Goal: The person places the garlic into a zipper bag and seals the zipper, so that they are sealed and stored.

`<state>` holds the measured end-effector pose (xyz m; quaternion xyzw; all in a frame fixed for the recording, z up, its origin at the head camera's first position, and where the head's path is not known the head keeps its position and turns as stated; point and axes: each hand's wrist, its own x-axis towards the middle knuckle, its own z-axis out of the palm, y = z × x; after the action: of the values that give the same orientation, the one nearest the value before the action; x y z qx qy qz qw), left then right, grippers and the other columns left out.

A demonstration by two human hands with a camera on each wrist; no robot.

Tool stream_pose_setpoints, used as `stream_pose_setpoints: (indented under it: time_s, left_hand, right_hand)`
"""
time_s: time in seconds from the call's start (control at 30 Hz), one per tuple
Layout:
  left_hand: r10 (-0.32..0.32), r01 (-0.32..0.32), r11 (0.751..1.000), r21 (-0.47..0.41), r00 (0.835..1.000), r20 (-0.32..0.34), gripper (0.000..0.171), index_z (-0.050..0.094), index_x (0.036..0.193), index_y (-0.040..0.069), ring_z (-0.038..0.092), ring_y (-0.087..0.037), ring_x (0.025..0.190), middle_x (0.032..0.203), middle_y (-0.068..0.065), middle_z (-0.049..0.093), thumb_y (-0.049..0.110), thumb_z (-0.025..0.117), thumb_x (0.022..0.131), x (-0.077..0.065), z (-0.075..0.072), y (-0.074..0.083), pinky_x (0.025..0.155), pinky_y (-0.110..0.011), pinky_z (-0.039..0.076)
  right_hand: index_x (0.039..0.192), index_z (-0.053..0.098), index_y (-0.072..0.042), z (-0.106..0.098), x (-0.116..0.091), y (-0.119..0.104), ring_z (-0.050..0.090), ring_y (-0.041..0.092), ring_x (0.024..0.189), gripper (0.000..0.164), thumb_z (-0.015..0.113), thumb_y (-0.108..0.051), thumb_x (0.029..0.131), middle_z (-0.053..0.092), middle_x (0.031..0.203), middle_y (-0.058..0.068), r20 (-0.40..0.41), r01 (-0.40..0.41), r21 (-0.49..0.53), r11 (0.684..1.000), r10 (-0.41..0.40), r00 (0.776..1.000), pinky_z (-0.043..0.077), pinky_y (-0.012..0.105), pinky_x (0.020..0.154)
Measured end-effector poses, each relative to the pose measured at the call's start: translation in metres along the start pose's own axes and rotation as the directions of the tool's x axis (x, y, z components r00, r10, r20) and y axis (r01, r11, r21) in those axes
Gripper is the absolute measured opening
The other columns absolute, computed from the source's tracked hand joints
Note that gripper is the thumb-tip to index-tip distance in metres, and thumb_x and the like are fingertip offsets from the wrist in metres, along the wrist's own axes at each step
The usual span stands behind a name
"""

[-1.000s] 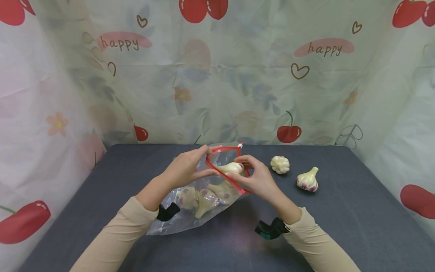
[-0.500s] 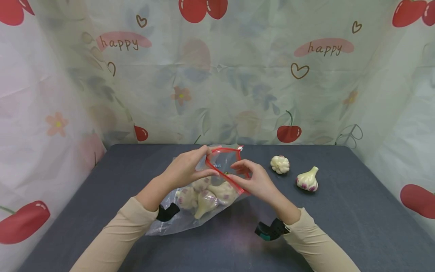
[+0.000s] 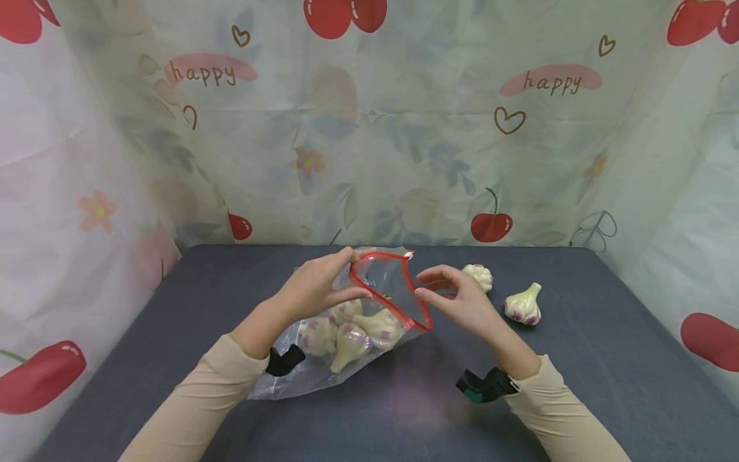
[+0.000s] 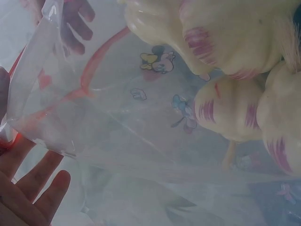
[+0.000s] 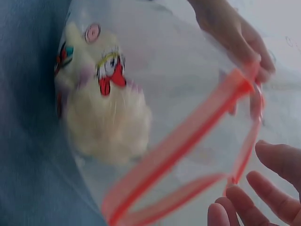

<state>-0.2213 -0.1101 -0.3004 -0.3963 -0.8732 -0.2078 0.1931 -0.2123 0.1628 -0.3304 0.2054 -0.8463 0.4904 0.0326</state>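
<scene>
A clear plastic zip bag [image 3: 271, 385] with a red zip strip [image 3: 380, 296] lies tilted on the table, its mouth spread. Several garlic bulbs [image 3: 351, 344] with purple streaks are inside; the left wrist view shows these bulbs [image 4: 230, 110] close up through the film. My left hand [image 3: 314, 282] pinches the bag's rim on the left side of the mouth. Just right of the mouth is my right hand [image 3: 464, 300], its fingers loosely bent and nothing between them. In the right wrist view the right hand's fingers [image 5: 277, 200] appear near the red strip.
Two loose garlic bulbs lie on the dark table [image 3: 577, 385] at the right: a round one [image 3: 480, 276], partly behind the right hand, and one with a stem [image 3: 523, 306]. A patterned curtain [image 3: 369, 141] stands behind and at both sides.
A garlic bulb held by my right hand at the mouth has dropped in among the others. The right hand has since drawn back rightward, out of the bag. My left hand has stayed put.
</scene>
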Motion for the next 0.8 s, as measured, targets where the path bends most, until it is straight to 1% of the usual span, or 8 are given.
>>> stream_pose_setpoints:
  time_s: [0.17,0.4,0.53,0.6,0.8]
  left_hand:
    - [0.007,-0.007,1.000,0.007,1.000,-0.002,0.041,0.046,0.096,0.010,0.032,-0.007,0.053,0.071,0.001,0.052,0.031,0.076,0.076,0.000,0.000,0.000,0.051,-0.018,0.027]
    - [0.016,-0.015,1.000,0.008,1.000,-0.009,0.041,0.048,0.097,0.010,0.035,-0.007,0.054,0.079,0.000,0.059,0.030,0.076,0.076,0.000,0.000,-0.001,0.052,-0.018,0.030]
    - [0.013,-0.013,1.000,0.008,1.000,-0.007,0.040,0.048,0.097,0.010,0.035,-0.006,0.054,0.079,-0.001,0.059,0.030,0.076,0.077,0.000,0.000,-0.001,0.052,-0.018,0.030]
    - [0.014,-0.014,1.000,0.007,1.000,-0.008,0.040,0.048,0.097,0.010,0.035,-0.006,0.054,0.080,-0.001,0.059,0.029,0.076,0.077,0.000,0.000,0.000,0.051,-0.018,0.031]
    - [0.019,-0.019,1.000,0.004,1.000,-0.012,0.041,0.048,0.097,0.009,0.035,-0.006,0.054,0.082,-0.001,0.060,0.029,0.077,0.076,-0.001,0.000,0.000,0.051,-0.019,0.032]
  right_hand:
    - [0.113,0.061,-0.009,-0.014,-0.005,0.009,0.064,0.017,0.098,0.030,0.066,-0.025,0.088,0.063,0.112,0.012,-0.041,-0.031,-0.069,0.997,0.028,0.999,0.050,0.030,0.078]
    - [0.114,0.060,-0.009,-0.034,-0.013,0.020,0.064,0.015,0.098,0.033,0.065,-0.028,0.088,0.063,0.114,0.011,-0.103,-0.087,-0.120,0.989,0.075,0.992,0.050,0.023,0.077]
    - [0.117,0.059,-0.008,-0.044,-0.017,0.026,0.061,0.002,0.094,0.036,0.064,-0.030,0.089,0.062,0.117,0.012,-0.131,-0.122,-0.130,0.984,0.105,0.986,0.050,0.020,0.075]
    - [0.118,0.059,-0.007,-0.049,-0.019,0.029,0.059,-0.001,0.092,0.037,0.063,-0.030,0.089,0.062,0.118,0.013,-0.153,-0.131,-0.145,0.981,0.109,0.982,0.049,0.020,0.075]
    - [0.121,0.057,-0.007,-0.063,-0.025,0.038,0.055,0.005,0.096,0.040,0.060,-0.033,0.091,0.061,0.120,0.014,-0.214,-0.167,-0.207,0.964,0.122,0.969,0.047,0.026,0.076]
